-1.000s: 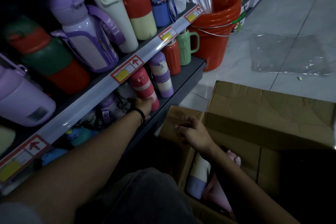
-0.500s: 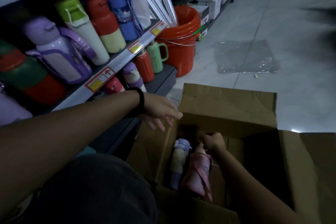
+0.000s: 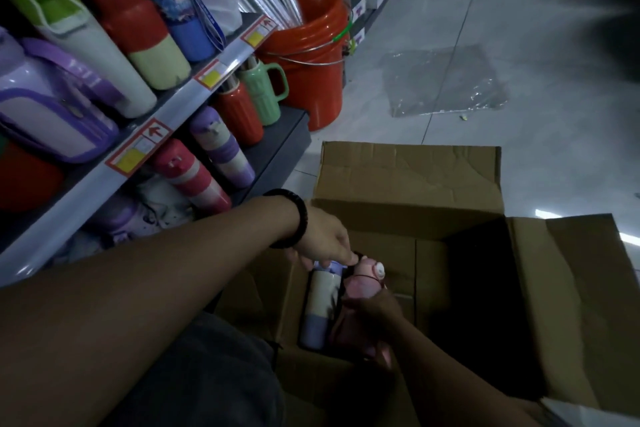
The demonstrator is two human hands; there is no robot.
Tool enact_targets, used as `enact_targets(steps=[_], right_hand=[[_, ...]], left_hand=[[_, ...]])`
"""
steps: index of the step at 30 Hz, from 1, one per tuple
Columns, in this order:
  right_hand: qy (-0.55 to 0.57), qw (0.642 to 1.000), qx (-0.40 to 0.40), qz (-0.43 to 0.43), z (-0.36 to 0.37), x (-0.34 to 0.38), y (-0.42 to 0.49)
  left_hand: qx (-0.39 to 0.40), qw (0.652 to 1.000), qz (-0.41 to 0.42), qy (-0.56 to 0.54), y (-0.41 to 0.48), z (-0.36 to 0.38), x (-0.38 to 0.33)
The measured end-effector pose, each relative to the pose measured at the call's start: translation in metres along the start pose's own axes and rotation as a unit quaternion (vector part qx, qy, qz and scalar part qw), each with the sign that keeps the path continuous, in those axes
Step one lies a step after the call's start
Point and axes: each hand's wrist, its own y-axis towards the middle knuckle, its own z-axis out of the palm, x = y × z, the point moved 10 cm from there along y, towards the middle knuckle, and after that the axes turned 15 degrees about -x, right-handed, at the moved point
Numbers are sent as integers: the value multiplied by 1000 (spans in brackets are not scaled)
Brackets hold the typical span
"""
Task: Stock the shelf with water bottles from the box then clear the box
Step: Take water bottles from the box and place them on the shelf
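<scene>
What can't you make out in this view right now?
All head view:
- Right interior of box: in shadow, contents unknown.
- Lower body of pink bottle: covered by right hand.
- Grip of left hand: fingertips blurred above purple bottle.
- Top right corner: motion blur.

The box stands open on the floor at 12 o'clock from the person; against its 9 o'clock wall two bottles stand side by side, the left bottle touching the right bottle; the left hand is over their tops; the right hand wraps the right bottle; the upper shelf and the lower shelf below it run from 9 to 11 o'clock, both carrying bottles; the bucket stands at their far end; the plastic sheet lies at 1 o'clock behind the box.
</scene>
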Motion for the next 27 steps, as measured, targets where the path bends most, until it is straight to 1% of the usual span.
enact_targets(steps=[2, 5, 6, 7, 8, 10, 13, 15, 17, 19, 22, 24, 26, 27], right_hand=[[21, 999, -26, -17, 9, -2, 10], [3, 999, -26, -35, 20, -9, 23], [-4, 999, -30, -24, 12, -7, 13], [11, 999, -30, -12, 8, -6, 9], [23, 999, -31, 19, 5, -14, 9], [60, 997, -34, 27, -2, -12, 10], [80, 995, -17, -65, -16, 24, 23], [77, 988, 5, -133, -32, 67, 27], [89, 978, 40, -183, -50, 116, 9], [109, 961, 101, -232, -61, 161, -22], [141, 926, 167, -308, -67, 213, -63], [176, 904, 193, -339, -68, 242, -88], [194, 883, 203, -376, -67, 266, -110], [198, 878, 198, -388, -67, 275, -120]], left_hand=[[8, 1000, -1, 5, 2, 2, -2], [5, 1000, 1, -4, 6, 4, -2], [5, 1000, 0, -3, 7, 5, -1], [7, 1000, -3, 0, 9, 7, 2], [10, 1000, -8, 4, 10, 8, 6], [14, 1000, -20, 8, 11, 6, 15], [5, 999, -36, -1, 13, 1, 29], [0, 998, -56, -31, 12, -6, 38], [-9, 996, -64, -62, 10, -15, 47], [-34, 992, -68, -100, 6, -30, 56], [-87, 981, -67, -160, 2, -50, 76], [-150, 965, -57, -210, -1, -65, 94], [-211, 927, -67, -304, -5, -80, 121], [-223, 905, -47, -358, -13, -84, 125]])
